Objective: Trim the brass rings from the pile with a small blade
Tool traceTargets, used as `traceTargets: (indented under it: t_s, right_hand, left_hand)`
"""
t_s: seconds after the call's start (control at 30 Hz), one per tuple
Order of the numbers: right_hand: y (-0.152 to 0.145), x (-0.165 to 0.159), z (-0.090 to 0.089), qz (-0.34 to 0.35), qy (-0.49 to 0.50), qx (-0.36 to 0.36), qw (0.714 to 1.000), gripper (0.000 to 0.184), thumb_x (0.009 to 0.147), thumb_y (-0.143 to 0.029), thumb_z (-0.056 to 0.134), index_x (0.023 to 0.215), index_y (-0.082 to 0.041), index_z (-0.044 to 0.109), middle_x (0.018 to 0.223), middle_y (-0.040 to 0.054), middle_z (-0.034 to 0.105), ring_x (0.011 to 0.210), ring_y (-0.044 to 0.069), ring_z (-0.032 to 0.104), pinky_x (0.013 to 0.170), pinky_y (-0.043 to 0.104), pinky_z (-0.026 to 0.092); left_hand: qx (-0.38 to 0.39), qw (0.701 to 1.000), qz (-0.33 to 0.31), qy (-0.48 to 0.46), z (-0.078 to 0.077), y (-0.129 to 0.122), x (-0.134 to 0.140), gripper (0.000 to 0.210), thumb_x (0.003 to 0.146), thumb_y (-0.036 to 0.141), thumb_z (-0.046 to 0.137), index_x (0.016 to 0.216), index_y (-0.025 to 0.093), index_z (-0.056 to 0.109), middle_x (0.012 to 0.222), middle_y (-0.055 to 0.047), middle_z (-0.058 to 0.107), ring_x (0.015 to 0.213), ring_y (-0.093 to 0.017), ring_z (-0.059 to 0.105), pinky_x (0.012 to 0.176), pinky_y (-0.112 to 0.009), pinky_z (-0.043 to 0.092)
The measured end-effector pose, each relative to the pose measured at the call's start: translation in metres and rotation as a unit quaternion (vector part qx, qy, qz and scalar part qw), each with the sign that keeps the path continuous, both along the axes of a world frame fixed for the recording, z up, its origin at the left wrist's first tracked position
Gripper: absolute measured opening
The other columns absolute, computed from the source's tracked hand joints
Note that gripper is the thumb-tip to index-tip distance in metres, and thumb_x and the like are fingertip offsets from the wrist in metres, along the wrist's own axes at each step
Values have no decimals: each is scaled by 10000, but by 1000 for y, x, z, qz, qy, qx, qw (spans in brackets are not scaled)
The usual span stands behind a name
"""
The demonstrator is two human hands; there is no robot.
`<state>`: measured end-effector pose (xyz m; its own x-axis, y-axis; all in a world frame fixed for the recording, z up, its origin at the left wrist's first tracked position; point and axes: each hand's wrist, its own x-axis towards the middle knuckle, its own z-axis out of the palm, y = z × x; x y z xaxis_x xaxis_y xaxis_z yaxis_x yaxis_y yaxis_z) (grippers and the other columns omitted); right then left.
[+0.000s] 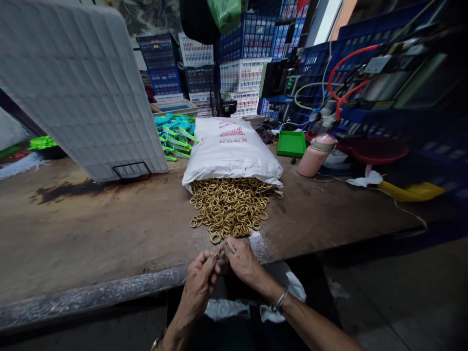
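Observation:
My left hand (199,279) pinches a gold-coloured ring (218,254) between thumb and fingers, just over the table's front edge. Close beside it, my right hand (245,264) is closed around a small pale tool (231,248), its far end near the ring; its exact kind is too small to make out. Just beyond both hands lies a heap of gold-coloured rings (230,207), spilling from the mouth of a white sack (234,151) with red print. One loose ring rests at the heap's near edge.
A tall white ribbed panel (84,87) stands at the left of the wooden table (109,234). Teal and lime pieces (175,134) lie behind it. To the right are a green tray (291,144), a pink bottle (316,155) and a machine with orange hoses (383,78). Stacked crates (241,75) fill the back.

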<state>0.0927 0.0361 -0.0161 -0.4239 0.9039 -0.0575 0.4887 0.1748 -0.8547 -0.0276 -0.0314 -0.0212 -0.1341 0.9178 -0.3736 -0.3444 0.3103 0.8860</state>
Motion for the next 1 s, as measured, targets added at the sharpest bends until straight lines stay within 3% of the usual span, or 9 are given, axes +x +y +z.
traceTargets:
  t_s: [0.07,0.27,0.43,0.53,0.67,0.8,1.0]
  right_hand:
    - [-3,3,1,40,-65,52,996,136,755,-148,401,749,-175,534,643,0,561,577,105,460,538,206,276]
    - [-12,5,-5,118,-207,121,964,272,685,-113,426,926,-198,518,738,21,603,677,151,517,587,244,252]
    - [-10,1,-7,107,-276,122,947,310,679,-97,421,970,-178,494,789,49,622,713,171,547,591,256,249]
    - [-3,0,-3,71,-300,125,943,278,701,-83,396,947,-164,495,772,60,628,689,167,553,568,258,236]
    - [3,-4,-2,46,-298,156,941,280,660,-63,410,905,-177,482,767,44,628,671,155,554,562,255,236]
    - [6,-16,-7,38,-291,194,936,336,683,-96,436,1002,-201,436,810,29,626,710,156,560,572,244,252]
    - [11,-27,-13,30,-324,185,927,255,736,-173,453,990,-193,437,781,43,630,694,167,570,551,249,233]
  left_hand:
    - [0,1000,10,11,-1,0,-1,279,755,446,540,730,177,470,560,64,475,384,-23,280,361,-146,153]
    - [-5,999,28,41,-4,2,-2,320,700,485,573,747,184,478,543,59,511,380,-33,336,358,-139,194]
    - [-5,999,27,31,-3,-5,-3,307,717,465,570,677,176,473,503,72,462,357,-23,285,352,-145,179]
    - [-8,1000,13,-27,2,-14,-5,273,742,431,570,689,181,472,506,75,452,357,-21,274,351,-147,168]
    - [-5,990,27,-135,7,-21,-10,235,746,386,591,730,177,483,619,39,538,407,-23,350,380,-146,230]
    - [-19,982,51,-182,6,-19,-15,251,735,378,605,762,140,533,780,-44,609,481,-43,442,398,-155,280]
    - [-22,965,81,-249,7,-16,-23,225,654,286,689,802,172,562,715,-16,608,520,-80,506,402,-161,326]
